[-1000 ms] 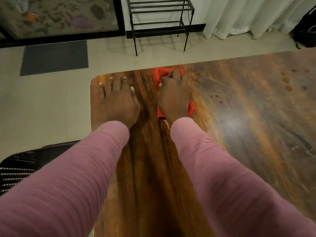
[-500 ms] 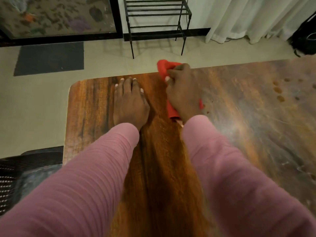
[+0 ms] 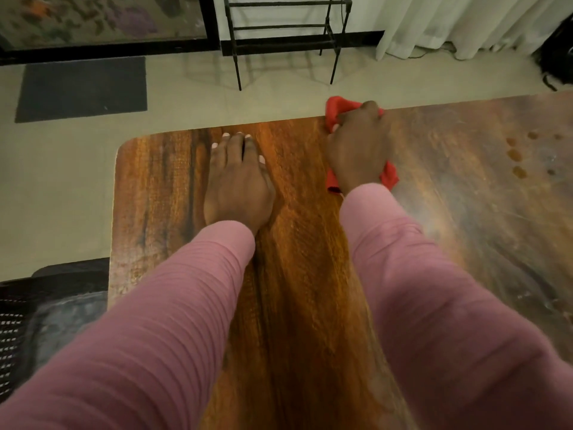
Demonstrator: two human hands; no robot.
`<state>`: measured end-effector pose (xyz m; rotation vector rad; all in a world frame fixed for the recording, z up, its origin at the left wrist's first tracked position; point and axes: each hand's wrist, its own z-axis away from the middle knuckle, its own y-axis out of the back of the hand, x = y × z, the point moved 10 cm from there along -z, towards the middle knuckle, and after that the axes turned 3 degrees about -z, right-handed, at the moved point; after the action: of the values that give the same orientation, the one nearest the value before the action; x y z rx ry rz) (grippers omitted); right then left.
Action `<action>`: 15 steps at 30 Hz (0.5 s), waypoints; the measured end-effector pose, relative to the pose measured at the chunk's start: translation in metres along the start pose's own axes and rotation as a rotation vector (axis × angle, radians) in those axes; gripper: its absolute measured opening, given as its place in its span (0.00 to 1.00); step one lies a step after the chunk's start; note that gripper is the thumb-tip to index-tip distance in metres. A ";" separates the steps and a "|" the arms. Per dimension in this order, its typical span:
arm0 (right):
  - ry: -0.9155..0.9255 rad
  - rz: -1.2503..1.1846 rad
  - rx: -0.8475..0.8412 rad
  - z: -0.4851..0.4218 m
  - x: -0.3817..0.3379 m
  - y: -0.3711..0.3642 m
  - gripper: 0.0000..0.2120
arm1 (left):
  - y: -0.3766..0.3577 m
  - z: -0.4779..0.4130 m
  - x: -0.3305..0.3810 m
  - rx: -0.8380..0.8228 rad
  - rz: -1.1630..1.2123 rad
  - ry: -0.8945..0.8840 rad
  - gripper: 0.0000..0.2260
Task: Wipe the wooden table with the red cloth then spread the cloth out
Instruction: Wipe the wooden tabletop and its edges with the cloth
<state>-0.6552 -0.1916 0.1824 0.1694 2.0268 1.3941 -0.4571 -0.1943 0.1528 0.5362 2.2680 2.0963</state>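
Note:
The wooden table (image 3: 297, 274) fills the lower and right part of the head view, its far edge running across the middle. A bunched red cloth (image 3: 336, 111) lies at that far edge, poking out beyond my fingers and again at my wrist. My right hand (image 3: 359, 147) covers most of it, fingers curled round the cloth and pressing it onto the wood. My left hand (image 3: 237, 181) lies flat on the table to the left, fingers straight, holding nothing.
Several small dark spots (image 3: 516, 155) mark the table at the right. Beyond the far edge stand a black metal rack (image 3: 285, 41) and a white curtain (image 3: 465, 23). A dark floor mat (image 3: 82, 88) lies far left; a black chair (image 3: 37, 321) sits at the left.
My right hand has slid the red cloth rightward along the far edge, away from the left hand. The view has shifted, showing more of the table's left corner. The left hand stays flat.

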 end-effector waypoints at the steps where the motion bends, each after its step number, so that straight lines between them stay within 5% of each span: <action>1: 0.089 -0.011 -0.029 0.009 -0.016 -0.006 0.10 | 0.000 0.000 0.000 -0.002 -0.003 0.002 0.22; 5: 0.405 -0.026 -0.214 0.024 -0.042 -0.020 0.13 | 0.001 0.001 -0.002 0.000 -0.012 0.007 0.22; 11: 0.017 0.099 -0.012 -0.015 0.028 0.011 0.11 | 0.000 0.000 0.002 -0.001 0.004 -0.023 0.22; 15: 0.152 -0.001 -0.088 0.018 -0.017 -0.010 0.11 | -0.001 0.000 0.003 0.000 0.011 -0.025 0.22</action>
<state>-0.6296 -0.1894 0.1778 0.0248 2.0820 1.5331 -0.4602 -0.1936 0.1521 0.5721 2.2573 2.0824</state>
